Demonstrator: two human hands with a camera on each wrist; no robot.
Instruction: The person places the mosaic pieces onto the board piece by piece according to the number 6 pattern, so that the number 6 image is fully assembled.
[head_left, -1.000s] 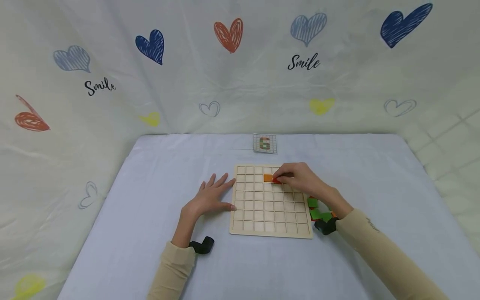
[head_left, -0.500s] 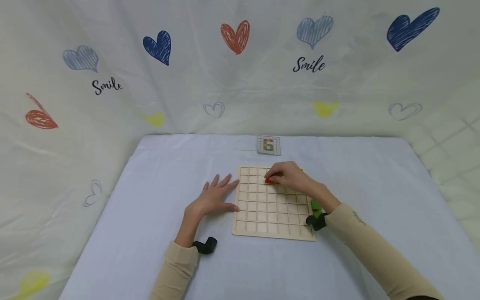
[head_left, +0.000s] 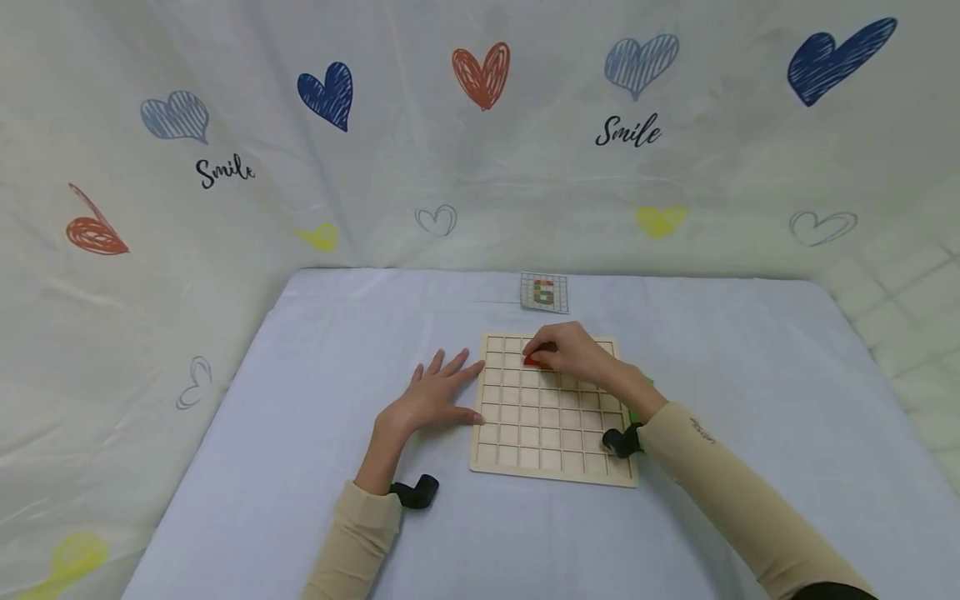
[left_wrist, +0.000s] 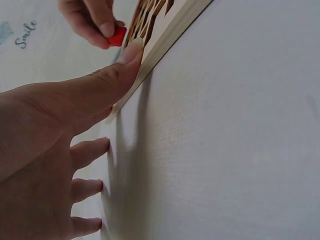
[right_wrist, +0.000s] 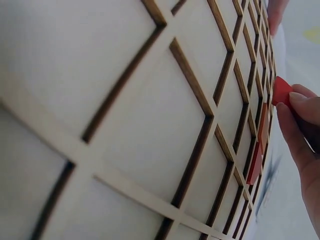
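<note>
My right hand (head_left: 576,352) pinches a red tile (head_left: 531,361) over the upper part of the wooden grid board (head_left: 528,436). In the right wrist view the pinched red tile (right_wrist: 281,91) stands tilted at the grid, beside an orange tile (right_wrist: 263,125) and another red tile (right_wrist: 255,164) lying in cells. Spread wide, my left hand (head_left: 429,402) touches the board's left edge with thumb and index finger. The left wrist view shows that thumb on the board's rim (left_wrist: 167,40), the other fingertips on the cloth.
Behind the board lies a small card (head_left: 544,292) with a coloured 6 on a grid. Green pieces (head_left: 635,415) show at the board's right edge, partly hidden by my right forearm. A white curtain with printed hearts hangs behind the table.
My right hand has moved left along the board's upper rows with the red tile, and its forearm covers more of the green pieces. The left hand keeps its place at the board's edge.
</note>
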